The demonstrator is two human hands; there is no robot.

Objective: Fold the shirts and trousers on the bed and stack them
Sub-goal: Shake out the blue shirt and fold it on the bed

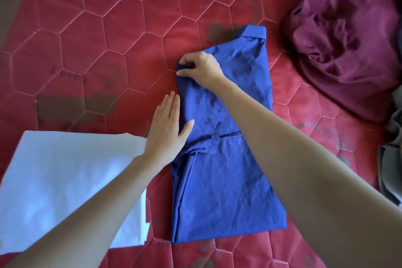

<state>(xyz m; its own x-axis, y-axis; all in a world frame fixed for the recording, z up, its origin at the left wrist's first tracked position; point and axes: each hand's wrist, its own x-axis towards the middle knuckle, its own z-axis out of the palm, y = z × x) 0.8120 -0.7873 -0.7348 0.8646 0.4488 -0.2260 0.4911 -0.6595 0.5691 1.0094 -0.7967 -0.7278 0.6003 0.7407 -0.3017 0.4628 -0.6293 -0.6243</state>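
Blue shirt [226,137]: lies mid-bed [108,28] as a narrow strip, collar at the far end.
Right hand [201,67]: fingers pinch the far left corner, likely to square the fold.
Left hand [168,124]: fingers released and flat along the left edge, apparently pinning the crease.
White cloth [71,185]: folded, just left of the shirt.
Maroon garment [345,39]: crumpled, well apart, not yet folded.

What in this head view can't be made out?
- Grey garment: cut off by the right edge; type unclear.
- Crumpled maroon cloth: bunched up; shirt or trousers unclear.
- Folded white fabric: partly under left forearm.
- Blue collared shirt: right forearm hides its middle.
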